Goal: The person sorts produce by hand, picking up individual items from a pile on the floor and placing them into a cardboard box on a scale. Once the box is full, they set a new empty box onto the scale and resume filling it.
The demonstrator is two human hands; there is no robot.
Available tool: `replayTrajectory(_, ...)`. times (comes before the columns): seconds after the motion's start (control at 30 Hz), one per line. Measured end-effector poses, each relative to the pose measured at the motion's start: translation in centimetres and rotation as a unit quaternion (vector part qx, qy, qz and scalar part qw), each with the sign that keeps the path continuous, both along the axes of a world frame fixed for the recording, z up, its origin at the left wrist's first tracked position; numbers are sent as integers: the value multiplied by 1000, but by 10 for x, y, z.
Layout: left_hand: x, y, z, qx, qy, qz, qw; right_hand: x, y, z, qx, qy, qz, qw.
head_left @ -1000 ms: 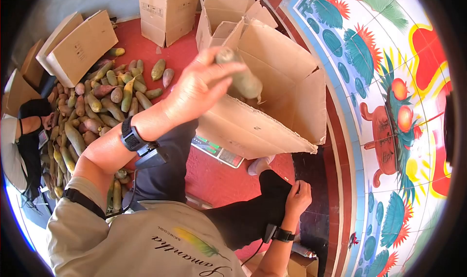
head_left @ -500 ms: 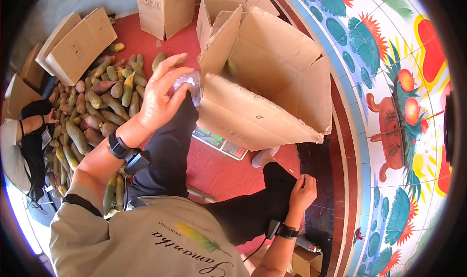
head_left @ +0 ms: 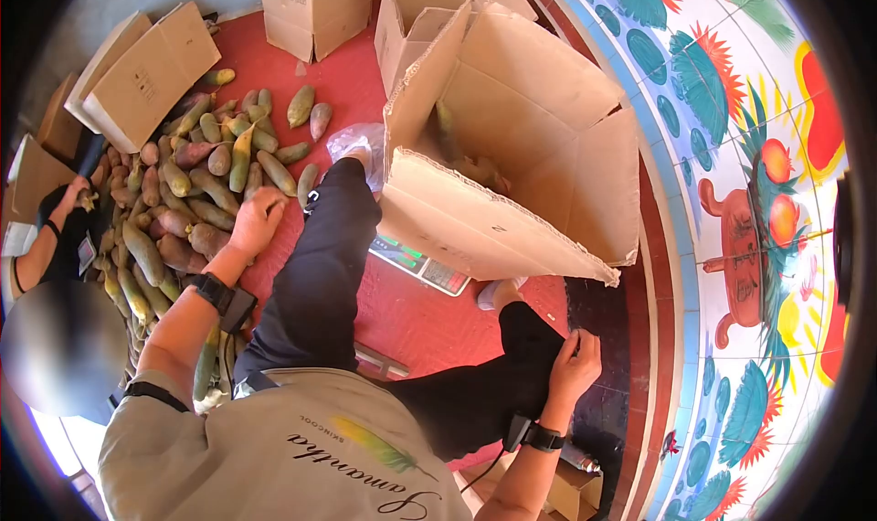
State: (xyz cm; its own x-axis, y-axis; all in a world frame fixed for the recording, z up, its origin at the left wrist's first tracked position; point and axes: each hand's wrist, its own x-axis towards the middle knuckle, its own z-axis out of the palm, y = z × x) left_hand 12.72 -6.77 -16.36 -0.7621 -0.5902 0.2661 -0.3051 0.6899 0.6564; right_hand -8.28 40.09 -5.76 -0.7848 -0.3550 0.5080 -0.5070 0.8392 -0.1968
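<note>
My left hand [head_left: 256,221], fingers loosely bent and apart with nothing in them, is at the right edge of a heap of long green and reddish root vegetables [head_left: 216,192]. Resting by my right knee, my right hand [head_left: 575,364] is closed, with nothing visible in it. A large open cardboard box [head_left: 498,215] stands tilted on a scale [head_left: 422,267] in front of me. Some vegetables [head_left: 482,169] lie deep inside it, partly in shadow.
Clear plastic [head_left: 358,141] lies between my left knee and the box. More cartons [head_left: 315,14] stand at the back, others [head_left: 151,78] behind the heap. At the far left a co-worker's hand [head_left: 80,195] holds a vegetable. A painted tile wall [head_left: 676,247] runs along the right.
My left hand has moved down and left, from beside the box to the heap, its fingers more bent. The co-worker's hand has risen and their head has come into view. My right hand has barely moved.
</note>
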Motion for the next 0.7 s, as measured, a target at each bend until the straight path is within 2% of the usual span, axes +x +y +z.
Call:
replayTrajectory(0.13, 28, -2, -53, 52, -160, -37, 985, -1, 0, -3, 19, -7, -7, 1000)
replayTrajectory(0.17, 34, -1, -63, 54, -161, -37, 985, -2, 0, -3, 23, -5, -9, 1000)
replayTrajectory(0.23, 42, 4, -74, 117, -283, -48, 951, -2, 0, -3, 30, -5, -10, 999)
replayTrajectory(0.27, 45, 6, -78, 119, -284, -48, 950, -2, -1, -3, 30, -5, -10, 999)
replayTrajectory(0.33, 48, 12, -76, 107, -380, -83, 915, -1, -2, -1, 32, -5, -11, 999)
replayTrajectory(0.43, 59, 10, -99, 165, -382, -101, 904, -1, -4, -1, 25, -11, -9, 1000)
replayTrajectory(0.63, 65, 15, -109, 103, -453, -127, 877, -2, -4, -2, 29, -11, -15, 999)
replayTrajectory(0.7, 62, 17, -105, 146, -475, -130, 858, -2, -2, -3, 35, -9, -14, 999)
